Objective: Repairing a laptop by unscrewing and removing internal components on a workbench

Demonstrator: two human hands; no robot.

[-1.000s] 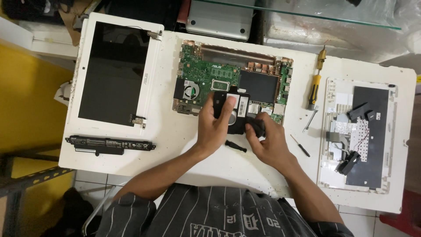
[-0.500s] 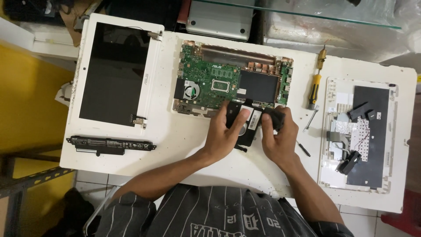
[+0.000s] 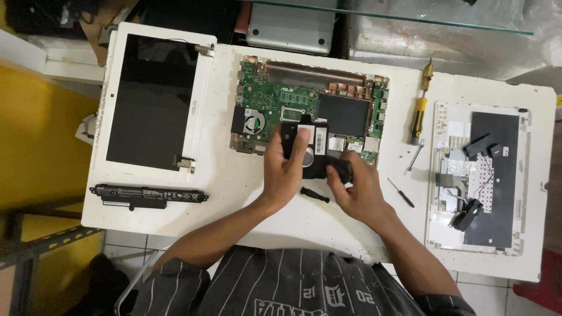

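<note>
Head view: your left hand and right hand are both closed on the black drive, held just over the front edge of the green board. Left fingers wrap its left side; right hand grips the lower right corner.

Progress, judging by the layout: laptop is stripped. The screen, battery and keyboard shell lie apart; the drive looks free of the board.

Versus half a second ago: the drive has shifted left and stands more upright. Screwdriver unmoved.

Hard drive back left, over board
</note>
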